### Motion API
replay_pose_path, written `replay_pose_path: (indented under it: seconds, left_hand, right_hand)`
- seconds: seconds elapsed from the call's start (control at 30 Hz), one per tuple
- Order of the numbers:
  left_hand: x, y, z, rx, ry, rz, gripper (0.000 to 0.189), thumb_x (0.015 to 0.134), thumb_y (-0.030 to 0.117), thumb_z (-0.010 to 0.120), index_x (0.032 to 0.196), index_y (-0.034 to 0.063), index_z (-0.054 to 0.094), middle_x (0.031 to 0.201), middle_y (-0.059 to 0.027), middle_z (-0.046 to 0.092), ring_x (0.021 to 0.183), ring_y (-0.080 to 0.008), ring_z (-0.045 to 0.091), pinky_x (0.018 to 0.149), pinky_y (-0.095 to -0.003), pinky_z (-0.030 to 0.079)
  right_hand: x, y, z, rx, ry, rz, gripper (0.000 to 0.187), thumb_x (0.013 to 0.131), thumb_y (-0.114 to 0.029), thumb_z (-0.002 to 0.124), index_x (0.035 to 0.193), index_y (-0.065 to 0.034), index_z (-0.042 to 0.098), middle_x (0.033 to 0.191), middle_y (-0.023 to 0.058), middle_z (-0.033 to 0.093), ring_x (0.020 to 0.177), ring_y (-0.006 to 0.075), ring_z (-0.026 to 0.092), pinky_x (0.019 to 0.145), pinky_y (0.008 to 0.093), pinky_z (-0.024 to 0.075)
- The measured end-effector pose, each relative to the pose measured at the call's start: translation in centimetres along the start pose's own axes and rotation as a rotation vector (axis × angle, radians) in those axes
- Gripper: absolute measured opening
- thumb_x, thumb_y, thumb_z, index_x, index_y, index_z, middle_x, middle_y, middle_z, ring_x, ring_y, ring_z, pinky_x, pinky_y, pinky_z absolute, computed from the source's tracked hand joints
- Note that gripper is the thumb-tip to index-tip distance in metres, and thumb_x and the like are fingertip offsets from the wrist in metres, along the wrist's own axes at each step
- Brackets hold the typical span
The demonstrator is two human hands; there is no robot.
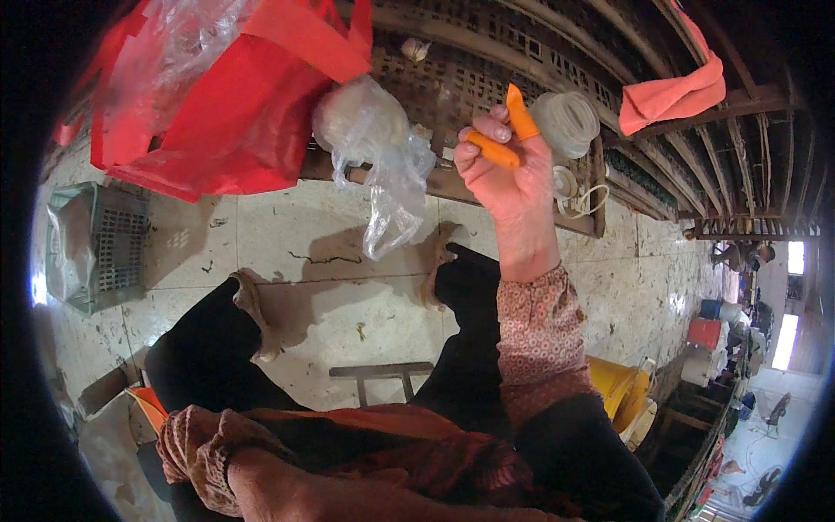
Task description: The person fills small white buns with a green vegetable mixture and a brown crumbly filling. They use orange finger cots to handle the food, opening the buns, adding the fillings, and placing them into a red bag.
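Observation:
My right hand (505,156) is raised above the edge of the dark slatted stand, palm towards me, with orange finger covers on two digits. One covered digit points up; other fingers are curled, and I see no object between them. Beside it stands a cloudy plastic jar (567,124) without a lid. Left of the hand, a knotted clear plastic bag (368,124) with pale contents rests on the stand's edge. My left wrist and part of my left hand (313,492) cross the bottom edge of the view; its fingers are hidden or out of frame.
A red bag (222,124) hangs over the stand at upper left, near a garlic bulb (415,49). A pink cloth (675,98) drapes over slats. White cord (590,202) lies below the jar. A green crate (117,248) and yellow bucket (610,385) are on the tiled floor.

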State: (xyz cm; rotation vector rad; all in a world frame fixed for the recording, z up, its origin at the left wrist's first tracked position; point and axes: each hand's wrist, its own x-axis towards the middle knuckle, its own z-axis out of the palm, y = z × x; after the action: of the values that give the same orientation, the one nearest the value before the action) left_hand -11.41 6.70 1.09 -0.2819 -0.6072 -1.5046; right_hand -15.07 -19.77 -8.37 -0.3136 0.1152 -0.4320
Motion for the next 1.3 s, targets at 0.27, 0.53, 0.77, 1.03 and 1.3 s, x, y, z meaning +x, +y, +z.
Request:
replay_pose_path:
  seconds: [0.27,0.53,0.77,1.03,1.3]
  left_hand:
    - [-0.3,-1.6,0.6,-0.018,0.005,0.116,0.057,0.092,0.018,0.051,0.134,-0.0126,0.027,0.131,-0.0311,0.040,0.123,-0.0386,0.043,0.103,-0.0468,0.034]
    - [0.6,1.2,0.1,-0.326,0.120,-0.007,0.078,0.087,0.032,0.059,0.138,-0.0101,0.018,0.133,-0.0333,0.036,0.125,-0.0409,0.039,0.106,-0.0509,0.028]
    - [0.1,4.9,0.3,-0.184,0.392,-0.173,0.066,0.088,0.025,0.056,0.139,-0.0022,0.024,0.138,-0.0359,0.026,0.128,-0.0510,0.027,0.106,-0.0584,0.022]
    - [0.1,6.2,-0.7,0.208,0.486,-0.172,0.067,0.090,0.039,0.050,0.138,-0.0015,0.026,0.135,-0.0366,0.030,0.126,-0.0491,0.032,0.105,-0.0564,0.027]
    - [-0.1,8.0,-2.2,0.319,0.596,-0.037,0.051,0.090,0.023,0.054,0.132,0.0009,0.035,0.128,-0.0357,0.040,0.115,-0.0490,0.046,0.095,-0.0556,0.042]
  right_hand:
    - [0.9,0.8,-2.2,-0.073,0.256,-0.024,0.021,0.090,-0.029,0.055,0.078,-0.0120,0.058,0.064,-0.0008,0.054,0.055,0.0125,0.046,0.063,0.0340,0.0454]
    - [2.4,2.0,-3.8,-0.357,0.594,-0.204,0.010,0.089,-0.017,0.057,0.094,-0.0079,0.058,0.082,0.0041,0.056,0.073,0.0165,0.053,0.067,0.0351,0.0460]
    - [6.6,3.1,-5.5,-1.489,0.411,-0.527,0.021,0.086,-0.004,0.052,0.107,-0.0034,0.055,0.097,0.0080,0.061,0.084,0.0226,0.060,0.071,0.0288,0.0468]
    - [18.0,1.0,-11.9,-2.621,0.437,-0.552,0.040,0.081,-0.021,0.059,0.118,-0.0096,0.048,0.114,0.0185,0.055,0.104,0.0365,0.052,0.089,0.0443,0.0422]
    - [19.2,-0.3,-10.7,-2.487,0.371,-0.268,0.056,0.077,-0.039,0.063,0.121,-0.0096,0.045,0.124,0.0167,0.047,0.116,0.0378,0.042,0.094,0.0487,0.0373]
